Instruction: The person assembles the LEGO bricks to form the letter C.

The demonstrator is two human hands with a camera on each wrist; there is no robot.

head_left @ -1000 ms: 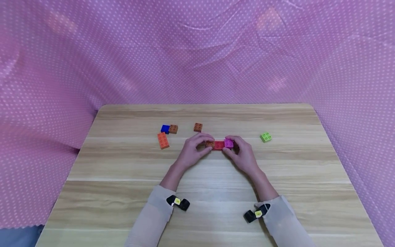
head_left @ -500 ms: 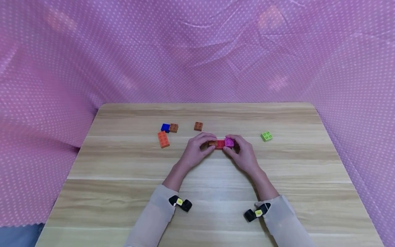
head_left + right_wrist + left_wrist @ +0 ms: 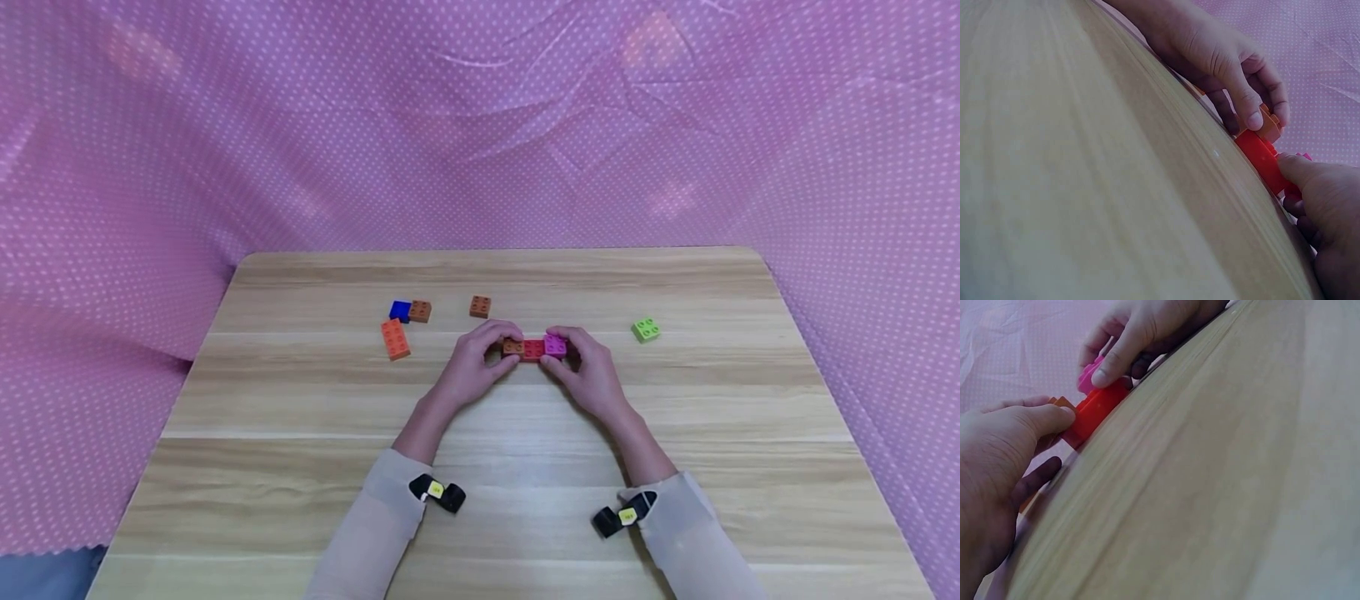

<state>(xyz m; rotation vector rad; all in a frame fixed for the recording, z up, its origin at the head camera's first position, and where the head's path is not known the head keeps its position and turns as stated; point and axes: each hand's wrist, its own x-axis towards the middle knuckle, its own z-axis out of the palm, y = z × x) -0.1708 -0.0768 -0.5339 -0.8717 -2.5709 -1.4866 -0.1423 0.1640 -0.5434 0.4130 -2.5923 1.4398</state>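
A red toy brick (image 3: pixel 533 351) lies on the table between the two hands, with a brown brick (image 3: pixel 513 347) at its left end and a magenta brick (image 3: pixel 555 345) on its right end. My left hand (image 3: pixel 468 364) pinches the brown brick between thumb and fingers. On the other side, my right hand (image 3: pixel 595 375) grips the magenta brick, its thumb in front and fingers behind. The left wrist view shows the brown brick (image 3: pixel 1064 404) raised over the end of the red brick (image 3: pixel 1099 411); whether its studs are fully pressed together cannot be told.
On the wooden table (image 3: pixel 510 483), a blue brick (image 3: pixel 401 311) touches a brown one (image 3: pixel 421 311), with an orange brick (image 3: pixel 395 339) just in front. Another brown brick (image 3: pixel 480 306) lies behind my left hand. Far right is a lime green brick (image 3: pixel 646 329). A pink dotted cloth (image 3: pixel 480 125) hangs behind.
My left hand has shifted the brown brick slightly right along the red brick, then a little back left. The right hand keeps its grip on the magenta brick, almost still.
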